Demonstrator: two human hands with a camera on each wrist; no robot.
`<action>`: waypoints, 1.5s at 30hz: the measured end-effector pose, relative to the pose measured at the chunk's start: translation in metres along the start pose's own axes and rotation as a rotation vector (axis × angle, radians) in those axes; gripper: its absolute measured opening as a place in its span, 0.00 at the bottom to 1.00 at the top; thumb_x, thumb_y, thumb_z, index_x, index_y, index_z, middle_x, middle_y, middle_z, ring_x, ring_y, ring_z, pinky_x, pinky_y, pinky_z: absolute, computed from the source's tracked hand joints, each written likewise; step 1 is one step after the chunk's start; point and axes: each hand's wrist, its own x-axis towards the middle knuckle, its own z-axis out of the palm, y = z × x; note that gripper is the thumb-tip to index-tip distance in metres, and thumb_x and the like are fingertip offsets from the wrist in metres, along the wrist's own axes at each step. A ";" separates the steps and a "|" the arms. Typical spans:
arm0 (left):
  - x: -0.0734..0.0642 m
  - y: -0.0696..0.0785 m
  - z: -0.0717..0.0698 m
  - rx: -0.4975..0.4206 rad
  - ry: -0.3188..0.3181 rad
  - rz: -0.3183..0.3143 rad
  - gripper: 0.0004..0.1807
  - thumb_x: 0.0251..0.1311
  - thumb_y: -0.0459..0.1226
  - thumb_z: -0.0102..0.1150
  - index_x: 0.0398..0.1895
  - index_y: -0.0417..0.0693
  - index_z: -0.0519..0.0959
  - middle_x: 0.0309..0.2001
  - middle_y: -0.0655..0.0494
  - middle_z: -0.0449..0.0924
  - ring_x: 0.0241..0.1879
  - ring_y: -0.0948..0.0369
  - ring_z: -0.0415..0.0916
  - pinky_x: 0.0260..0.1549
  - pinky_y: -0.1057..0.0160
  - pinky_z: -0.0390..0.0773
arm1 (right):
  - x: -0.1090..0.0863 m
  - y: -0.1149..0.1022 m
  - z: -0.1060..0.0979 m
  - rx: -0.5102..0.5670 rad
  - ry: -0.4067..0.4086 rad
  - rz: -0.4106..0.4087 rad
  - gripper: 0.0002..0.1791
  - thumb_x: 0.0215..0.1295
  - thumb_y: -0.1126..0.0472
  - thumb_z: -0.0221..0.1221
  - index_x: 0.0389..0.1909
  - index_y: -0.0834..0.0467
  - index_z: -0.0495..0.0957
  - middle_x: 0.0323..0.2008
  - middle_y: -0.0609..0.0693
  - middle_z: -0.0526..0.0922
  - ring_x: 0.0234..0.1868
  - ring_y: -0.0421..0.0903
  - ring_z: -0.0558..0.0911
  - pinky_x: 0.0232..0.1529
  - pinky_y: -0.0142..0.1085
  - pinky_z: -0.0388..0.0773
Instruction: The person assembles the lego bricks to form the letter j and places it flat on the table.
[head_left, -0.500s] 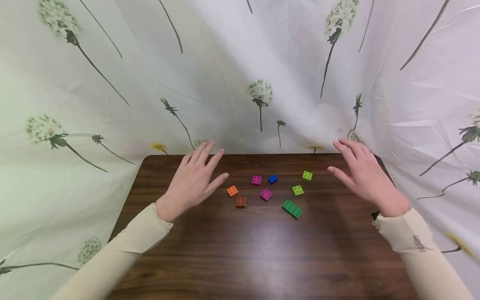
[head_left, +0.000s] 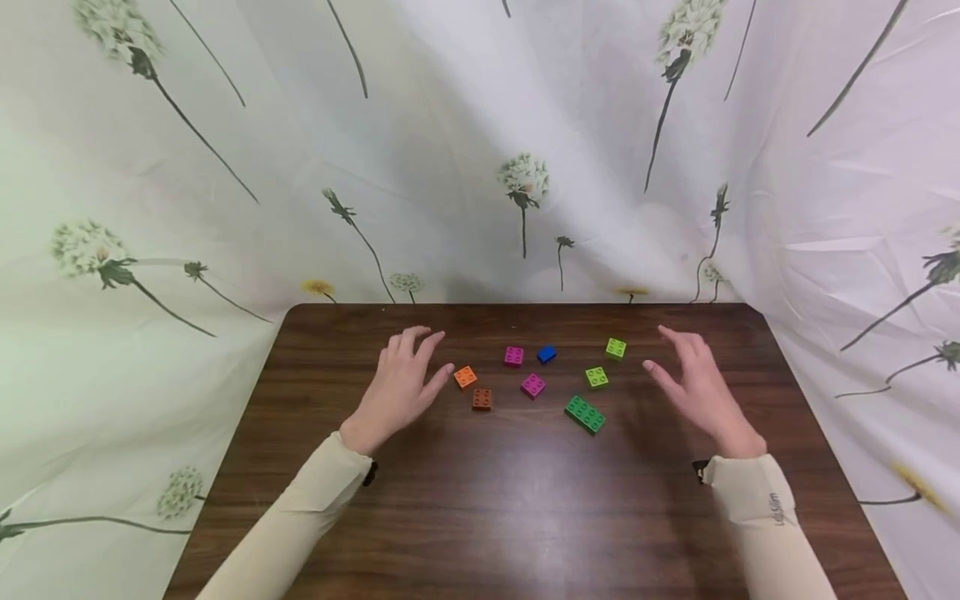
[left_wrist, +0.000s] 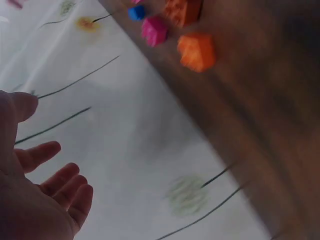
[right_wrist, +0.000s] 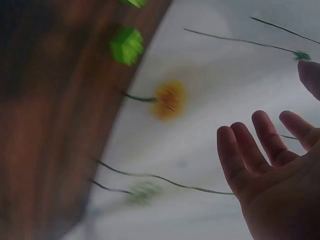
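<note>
My left hand hovers left of the bricks, fingers relaxed and holding nothing. Closest to its thumb is an orange brick, with a brown brick just below. Two magenta bricks, one farther back and one nearer, and a blue brick lie in the middle. On the right side are two lime bricks, a back one and a front one, plus a longer green brick. My right hand, loosely spread and holding nothing, hovers right of the lime bricks.
The bricks lie on a dark brown wooden table. Behind it and along its sides hangs a white cloth printed with dandelions, meeting the table's back edge.
Both hands have come lower and nearer to me; the right hand has also shifted left, toward the bricks. The bricks lie as before.
</note>
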 end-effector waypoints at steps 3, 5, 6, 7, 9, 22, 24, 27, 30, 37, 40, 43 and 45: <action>-0.007 -0.003 0.019 -0.080 -0.035 -0.069 0.27 0.66 0.44 0.56 0.64 0.41 0.69 0.60 0.40 0.64 0.55 0.44 0.63 0.50 0.44 0.66 | -0.008 0.007 0.019 0.045 -0.032 0.060 0.30 0.67 0.58 0.58 0.65 0.67 0.63 0.55 0.67 0.70 0.56 0.62 0.70 0.54 0.57 0.67; -0.011 -0.004 0.030 -0.138 -0.057 -0.125 0.26 0.65 0.43 0.57 0.64 0.41 0.69 0.59 0.41 0.65 0.55 0.45 0.63 0.51 0.45 0.66 | -0.013 0.010 0.030 0.073 -0.047 0.094 0.29 0.68 0.57 0.58 0.65 0.67 0.63 0.54 0.67 0.71 0.55 0.61 0.71 0.53 0.57 0.69; -0.012 -0.004 0.036 -0.169 -0.068 -0.157 0.26 0.65 0.42 0.57 0.63 0.41 0.70 0.58 0.42 0.65 0.55 0.45 0.63 0.51 0.45 0.67 | -0.016 0.012 0.035 0.089 -0.055 0.109 0.29 0.68 0.57 0.57 0.65 0.67 0.64 0.54 0.67 0.71 0.55 0.61 0.72 0.52 0.56 0.70; -0.014 -0.004 0.041 -0.203 -0.079 -0.190 0.26 0.64 0.42 0.58 0.63 0.42 0.70 0.57 0.42 0.65 0.55 0.46 0.63 0.52 0.46 0.68 | -0.019 0.013 0.040 0.100 -0.064 0.125 0.29 0.69 0.56 0.57 0.65 0.67 0.64 0.54 0.67 0.72 0.54 0.61 0.73 0.51 0.56 0.71; -0.015 -0.003 0.051 -0.262 -0.099 -0.254 0.26 0.64 0.42 0.58 0.64 0.43 0.70 0.56 0.44 0.66 0.56 0.47 0.63 0.52 0.47 0.69 | -0.023 0.015 0.050 0.117 -0.085 0.159 0.29 0.69 0.55 0.57 0.64 0.66 0.64 0.53 0.66 0.73 0.52 0.60 0.74 0.50 0.55 0.73; -0.024 0.013 0.101 -0.490 -0.073 -0.410 0.16 0.61 0.37 0.61 0.50 0.41 0.77 0.45 0.45 0.71 0.36 0.57 0.70 0.36 0.63 0.71 | -0.037 0.013 0.092 0.167 -0.250 0.260 0.29 0.66 0.54 0.60 0.61 0.68 0.67 0.50 0.64 0.76 0.48 0.56 0.78 0.49 0.51 0.75; -0.026 0.014 0.106 -0.501 -0.073 -0.438 0.12 0.60 0.37 0.62 0.45 0.42 0.78 0.42 0.48 0.71 0.34 0.59 0.70 0.34 0.65 0.70 | -0.038 0.013 0.096 0.165 -0.273 0.272 0.29 0.65 0.54 0.60 0.61 0.67 0.68 0.51 0.64 0.76 0.48 0.56 0.78 0.49 0.51 0.75; -0.028 0.015 0.110 -0.514 -0.083 -0.480 0.09 0.59 0.37 0.63 0.40 0.43 0.78 0.39 0.49 0.72 0.33 0.60 0.71 0.33 0.66 0.71 | -0.039 0.012 0.102 0.166 -0.302 0.287 0.29 0.65 0.54 0.61 0.60 0.67 0.68 0.52 0.64 0.76 0.48 0.56 0.78 0.49 0.51 0.75; -0.030 0.016 0.113 -0.530 -0.107 -0.517 0.09 0.59 0.38 0.63 0.39 0.43 0.79 0.38 0.48 0.73 0.33 0.60 0.72 0.33 0.65 0.72 | -0.040 0.010 0.106 0.155 -0.315 0.285 0.28 0.64 0.56 0.62 0.59 0.67 0.69 0.51 0.63 0.76 0.48 0.54 0.78 0.49 0.50 0.75; -0.035 0.016 0.118 -0.566 -0.177 -0.557 0.08 0.60 0.38 0.61 0.39 0.43 0.79 0.37 0.50 0.79 0.34 0.61 0.74 0.34 0.63 0.73 | -0.039 0.007 0.114 0.121 -0.326 0.274 0.23 0.63 0.56 0.62 0.54 0.64 0.72 0.48 0.60 0.77 0.47 0.53 0.75 0.48 0.49 0.73; -0.033 0.016 0.119 -0.588 -0.165 -0.582 0.09 0.60 0.38 0.61 0.40 0.42 0.78 0.37 0.49 0.80 0.33 0.61 0.75 0.33 0.63 0.74 | -0.039 0.007 0.115 0.112 -0.328 0.276 0.23 0.63 0.57 0.62 0.55 0.64 0.72 0.49 0.61 0.76 0.48 0.53 0.74 0.49 0.49 0.73; -0.031 0.017 0.119 -0.599 -0.143 -0.616 0.11 0.59 0.39 0.62 0.40 0.41 0.77 0.38 0.47 0.80 0.33 0.59 0.77 0.34 0.61 0.76 | -0.039 0.007 0.117 0.109 -0.326 0.275 0.21 0.63 0.58 0.62 0.53 0.64 0.73 0.49 0.61 0.76 0.47 0.53 0.74 0.48 0.49 0.72; -0.030 0.017 0.120 -0.600 -0.135 -0.629 0.12 0.59 0.38 0.62 0.41 0.41 0.76 0.39 0.47 0.80 0.34 0.58 0.78 0.35 0.60 0.77 | -0.039 0.007 0.118 0.108 -0.328 0.277 0.20 0.63 0.58 0.62 0.53 0.63 0.74 0.48 0.60 0.76 0.47 0.53 0.74 0.49 0.49 0.72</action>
